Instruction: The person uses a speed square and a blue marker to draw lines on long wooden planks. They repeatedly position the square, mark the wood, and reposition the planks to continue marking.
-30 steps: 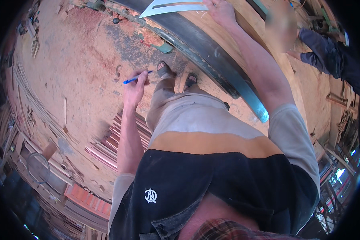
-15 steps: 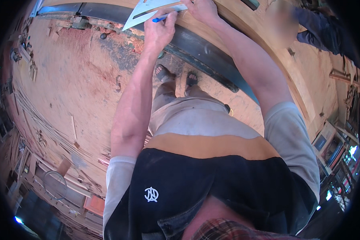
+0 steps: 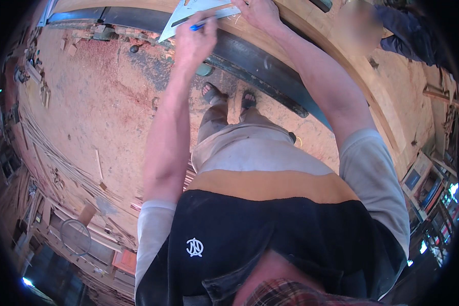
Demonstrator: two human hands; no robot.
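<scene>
A blue pen point(image 3: 197, 27) is pinched in my left hand point(image 3: 195, 43), which rests over the near edge of a pale triangular set square point(image 3: 169, 33). The set square lies on a long wooden board point(image 3: 252, 36), and its slotted part shows beside my fingers. My right hand point(image 3: 261, 14) presses on the square's right corner with thumb and fingers, holding it against the board. The upper frame edge cuts off part of that hand and of the square. Under the board runs a dark metal machine bed point(image 3: 255, 57).
Another person's dark sleeve point(image 3: 410, 38) is at the upper right, across the board. Long thin wood strips point(image 3: 61, 163) lie on the dusty floor at left. A round wire hoop point(image 3: 75, 237) stands lower left. A wooden box point(image 3: 418, 178) sits at right.
My left hand has slid left along the set square with the pen, its fingers now slightly blurred. My right hand stays at the square's corner.
</scene>
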